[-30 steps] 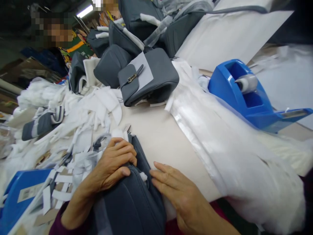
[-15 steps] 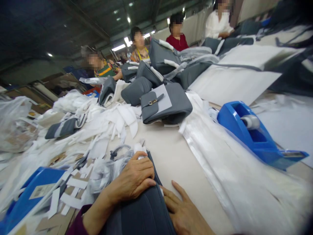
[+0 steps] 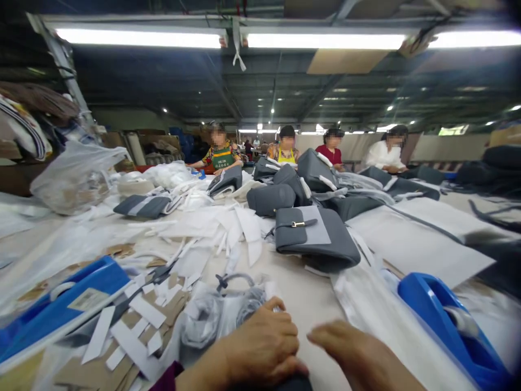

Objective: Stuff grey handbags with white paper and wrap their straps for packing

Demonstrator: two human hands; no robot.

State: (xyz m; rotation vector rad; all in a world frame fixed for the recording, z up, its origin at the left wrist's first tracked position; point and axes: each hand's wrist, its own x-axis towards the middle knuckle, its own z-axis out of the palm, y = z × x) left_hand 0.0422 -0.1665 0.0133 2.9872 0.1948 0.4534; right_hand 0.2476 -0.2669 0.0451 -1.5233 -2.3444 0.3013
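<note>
At the bottom centre, my left hand (image 3: 262, 339) is closed over a dark grey bag (image 3: 293, 383), which shows only as a strip at the lower edge. Plastic-wrapped straps (image 3: 202, 319) lie against that bag on its left side, with a grey ring-shaped handle (image 3: 238, 278) above them. My right hand (image 3: 358, 347) is a little blurred and hovers to the right of the bag, apart from it. Its fingers stretch leftward and I see nothing in them. Farther up the table lies a finished-looking grey backpack (image 3: 337, 236) with a buckled flap and a white sheet tucked under it.
Blue tape dispensers stand at left (image 3: 95, 288) and right (image 3: 443, 320). White strips (image 3: 138, 336) and cardboard pieces litter the left side. White foam sheets (image 3: 423, 239) and a pile of grey bags (image 3: 271, 200) lie farther back. Several co-workers (image 3: 222, 155) sit across the table.
The camera has levelled and tipped upward, so the bag sits lower in view. My right hand has come away from the bag's right side; my left hand stays on it.
</note>
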